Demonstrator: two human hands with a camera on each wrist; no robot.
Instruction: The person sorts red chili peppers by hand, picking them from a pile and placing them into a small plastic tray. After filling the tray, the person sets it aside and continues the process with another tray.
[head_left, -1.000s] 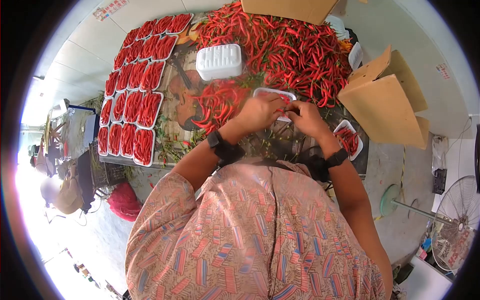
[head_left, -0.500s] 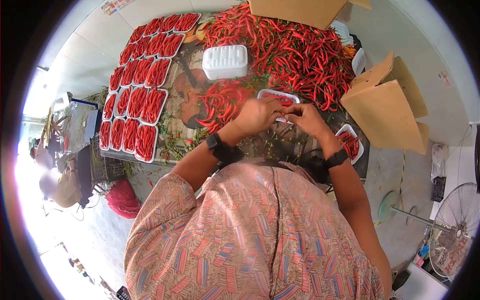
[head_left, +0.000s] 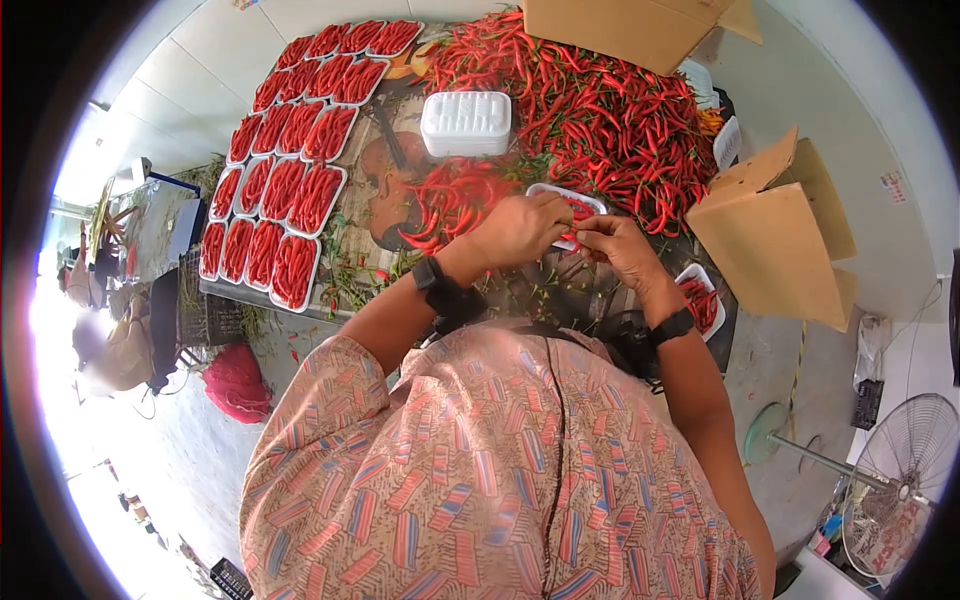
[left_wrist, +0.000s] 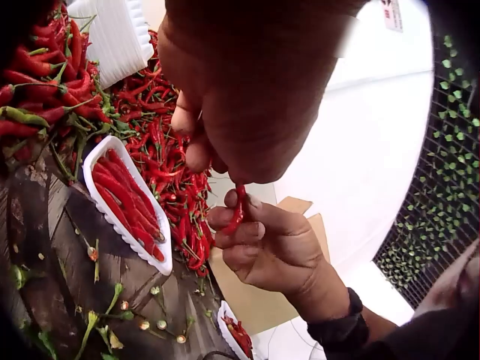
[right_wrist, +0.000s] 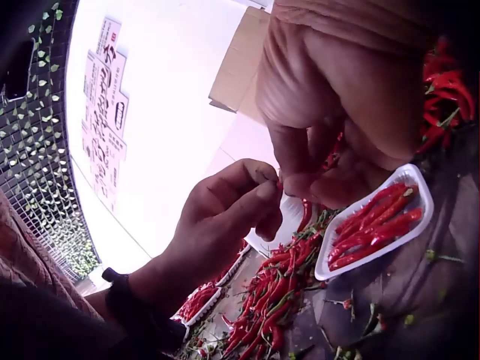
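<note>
Compared with the earlier head view, both hands sit slightly nearer the body relative to the white tray (left_wrist: pixel 165 255), so more of its red chillies shows beyond the fingers. That suggests the attention is on one single chilli (left_wrist: pixel 238 216), held clear of the tray, whose contents appear unaffected. The right hand (head_left: pixel 622 255) pinches this chilli between thumb and curled fingers. The left hand (head_left: pixel 515 230) has its thumb and forefinger pressed together at the chilli's other end; whether on stem or flesh, I cannot tell. Both hands meet just above the tray's near side. Beneath, the tabletop (left_wrist: pixel 37 217) carries scattered green stems, with a large heap of chillies (head_left: pixel 640 130) beyond.
</note>
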